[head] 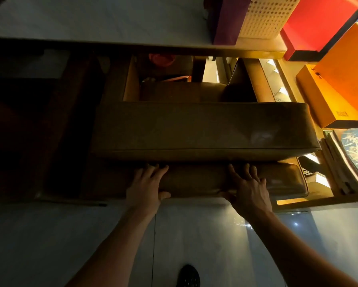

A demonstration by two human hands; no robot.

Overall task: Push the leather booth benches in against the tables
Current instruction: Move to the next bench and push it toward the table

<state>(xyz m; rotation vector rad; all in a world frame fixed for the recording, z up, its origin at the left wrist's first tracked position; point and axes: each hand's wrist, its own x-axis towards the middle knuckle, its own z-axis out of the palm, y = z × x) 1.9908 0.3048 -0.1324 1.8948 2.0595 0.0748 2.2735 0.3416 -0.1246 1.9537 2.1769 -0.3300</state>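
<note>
1. A black perforated shoe [188, 276] stands on the pale glossy floor tiles [49, 245].
2. The left hand [146, 185] and right hand [246, 187] press, fingers spread, on the brown padded leather bench backrest [194, 181].
3. Beyond the fingertips lies the brown leather seat cushion [194, 129], then the pale table top [91, 19].

Two bare forearms in view, no sleeves, cuffs or gloves down to the lower frame edge; left hand [148, 184] and right hand [247, 188] both uncovered, no rings, bands or wristwatch discernible in the dim light; nails short, unpainted so far as can be told. One dark shoe toe [188, 276] at bottom centre, rounded, upper dotted with small pale perforations or studs; material and remainder of clothing not determinable.
</note>
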